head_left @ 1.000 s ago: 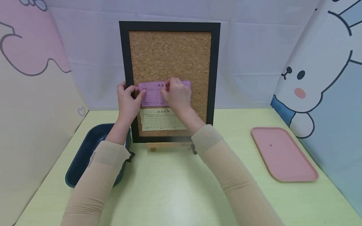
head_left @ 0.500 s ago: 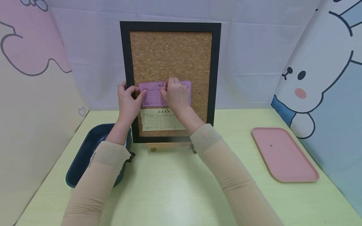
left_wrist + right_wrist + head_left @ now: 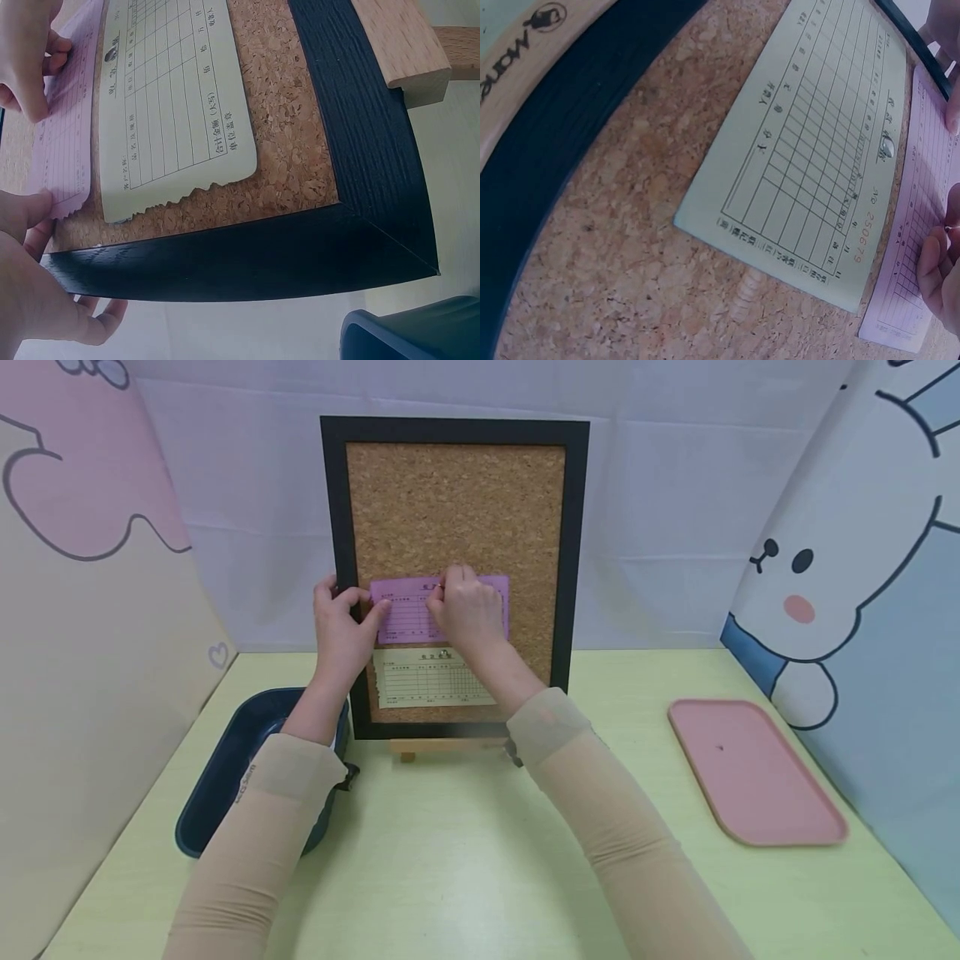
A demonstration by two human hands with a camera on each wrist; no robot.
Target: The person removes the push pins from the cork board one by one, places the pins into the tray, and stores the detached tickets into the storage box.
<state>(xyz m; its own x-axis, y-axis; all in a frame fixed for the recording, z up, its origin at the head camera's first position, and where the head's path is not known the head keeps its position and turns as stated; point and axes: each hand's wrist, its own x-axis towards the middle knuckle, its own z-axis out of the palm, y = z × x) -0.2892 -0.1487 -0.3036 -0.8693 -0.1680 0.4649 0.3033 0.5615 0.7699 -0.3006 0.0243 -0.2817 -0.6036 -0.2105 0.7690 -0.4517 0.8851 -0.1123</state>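
Observation:
A cork board [image 3: 457,502] in a black frame stands upright. Low on it hangs a yellow-green receipt slip [image 3: 412,681], with a clear round pin [image 3: 886,146] near its top middle. Above lies a purple receipt slip [image 3: 405,614]. My left hand [image 3: 341,631] grips the board's left side: the thumb presses the purple slip's left end, and the fingers wrap round the frame [image 3: 225,259]. At the purple slip's top middle, my right hand [image 3: 472,614] pinches a tiny pin between thumb and forefinger; the fingertips hide most of it.
A dark blue bin [image 3: 217,777] stands on the left, partly under the left forearm. To the right lies a pink tray [image 3: 757,777] with a tiny dark speck on it. A wooden easel [image 3: 442,745] supports the board from below.
The whole head view has shifted very slightly. Both hands keep the same places on the board and the purple slip.

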